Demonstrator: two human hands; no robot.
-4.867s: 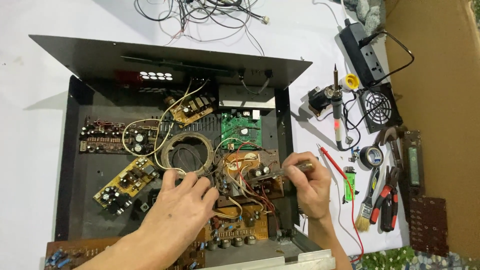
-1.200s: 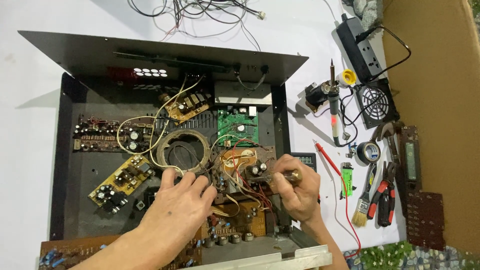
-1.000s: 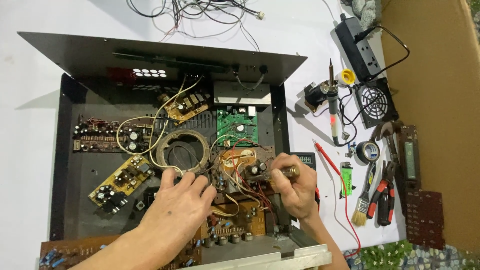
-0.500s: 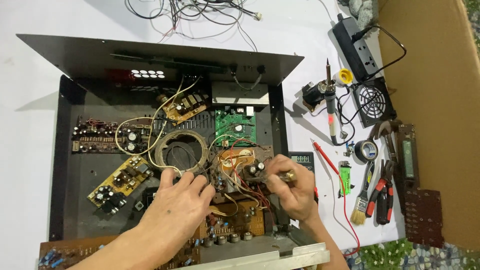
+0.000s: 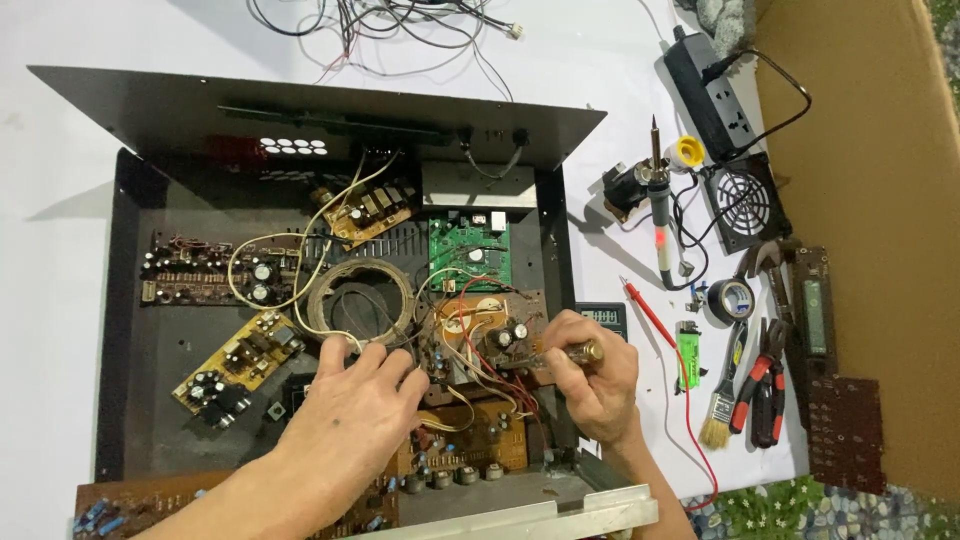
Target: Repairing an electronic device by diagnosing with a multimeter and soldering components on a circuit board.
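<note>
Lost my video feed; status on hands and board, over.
Left hand flat on wiring. Right hand grips screwdriver, tip at brown circuit board. Red and white wires crowd it.

Left hand [image 5: 355, 400] on brown circuit board [image 5: 480, 340]; right hand [image 5: 590, 375] gripping amber-handled tool [image 5: 570, 353], open black chassis [image 5: 130, 330]

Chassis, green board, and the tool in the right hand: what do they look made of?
Chassis: looks like sheet metal painted matt black, thin with folded walls. Green board: probably laminate circuit board with a glossy green coat, small parts on it. Tool in the right hand: handle looks like translucent amber plastic; its tip is hidden among the wires. The left hand rests beside it.
</note>
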